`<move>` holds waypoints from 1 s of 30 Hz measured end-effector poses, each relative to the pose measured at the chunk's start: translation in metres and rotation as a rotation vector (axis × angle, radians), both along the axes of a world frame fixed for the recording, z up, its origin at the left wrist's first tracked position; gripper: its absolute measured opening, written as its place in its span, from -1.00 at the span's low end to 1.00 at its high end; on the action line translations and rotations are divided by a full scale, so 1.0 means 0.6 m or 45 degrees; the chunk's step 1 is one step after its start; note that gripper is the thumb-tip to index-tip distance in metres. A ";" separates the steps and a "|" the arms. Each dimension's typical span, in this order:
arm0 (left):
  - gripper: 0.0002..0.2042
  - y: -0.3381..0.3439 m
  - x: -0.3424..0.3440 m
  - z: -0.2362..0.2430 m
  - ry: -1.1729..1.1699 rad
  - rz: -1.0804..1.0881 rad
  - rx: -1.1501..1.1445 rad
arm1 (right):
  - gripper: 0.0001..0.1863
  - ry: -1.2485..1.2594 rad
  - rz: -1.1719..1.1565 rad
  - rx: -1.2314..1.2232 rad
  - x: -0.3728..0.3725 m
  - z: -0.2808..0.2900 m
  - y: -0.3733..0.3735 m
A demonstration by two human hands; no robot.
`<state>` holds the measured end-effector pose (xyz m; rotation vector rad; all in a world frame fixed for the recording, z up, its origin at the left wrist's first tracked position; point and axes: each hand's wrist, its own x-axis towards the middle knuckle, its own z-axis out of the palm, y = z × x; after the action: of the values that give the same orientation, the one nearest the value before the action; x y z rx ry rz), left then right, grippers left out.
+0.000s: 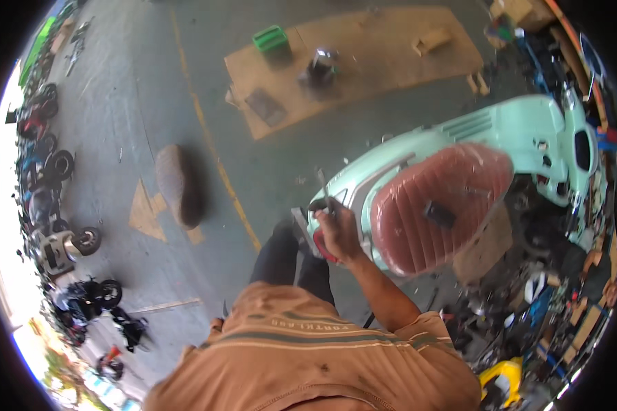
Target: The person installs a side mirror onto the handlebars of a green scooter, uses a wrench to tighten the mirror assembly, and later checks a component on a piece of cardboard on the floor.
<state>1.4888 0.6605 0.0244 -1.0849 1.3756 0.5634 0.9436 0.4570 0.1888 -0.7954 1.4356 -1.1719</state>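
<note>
My right hand (341,231) is closed around a slim metal hand tool (323,183) whose exact kind is blurred. It is over the tail end of a mint-green scooter (528,116), beside the red tail light (324,246) and a grey metal bracket (301,227). The scooter's reddish-brown ribbed seat (411,205) appears wrapped in clear plastic, and a small dark rectangular object (440,214) lies on top. Low by my left hip, only a bit of my left hand (216,325) shows; a thin dark point sticks up near it. The shirt hides most of its fingers.
Ahead lies a sheet of cardboard (384,75) with a green basket (271,39) and a dark-and-silver part (321,67). A long brown padded piece (175,181) stands to the left. Parked motorcycles (82,294) line the left; piled parts (541,308) crowd the right.
</note>
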 end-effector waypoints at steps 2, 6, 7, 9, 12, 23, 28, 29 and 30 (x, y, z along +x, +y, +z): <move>-0.51 -0.050 0.026 0.028 -0.112 0.123 0.119 | -0.82 -0.129 -0.129 0.025 -0.007 0.018 -0.013; -0.49 -0.270 0.051 0.035 -0.220 0.003 0.193 | -0.78 -0.187 -0.265 0.126 -0.011 -0.013 -0.029; -0.48 -0.362 0.044 0.027 -0.207 -0.077 0.176 | -0.78 -0.256 -0.340 0.171 -0.010 -0.012 -0.045; -0.46 -0.524 0.013 0.002 -0.080 -0.046 0.036 | -0.82 -0.375 -0.405 0.239 -0.008 -0.008 -0.076; -0.65 -0.801 -0.107 -0.054 1.029 1.503 -0.699 | -0.84 -0.325 -0.578 0.260 -0.001 0.005 -0.135; -0.75 -1.369 -0.660 0.017 1.608 1.204 -0.266 | -0.86 -0.141 -1.395 0.177 -0.056 -0.007 -0.467; -0.73 -1.477 -0.791 -0.051 1.606 0.916 -0.227 | -0.88 -0.137 -1.377 0.205 -0.171 -0.105 -0.602; -0.73 -1.499 -0.819 -0.069 1.587 0.854 -0.260 | -0.87 -0.095 -1.322 0.268 -0.200 -0.138 -0.625; -0.74 -1.521 -0.832 -0.127 1.668 0.732 -0.230 | -0.86 -0.053 -1.262 0.328 -0.233 -0.171 -0.648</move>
<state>0.9895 -0.2521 -0.0516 -1.3012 2.2267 1.8103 0.8041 0.0680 0.0862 0.1883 1.9611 -1.6415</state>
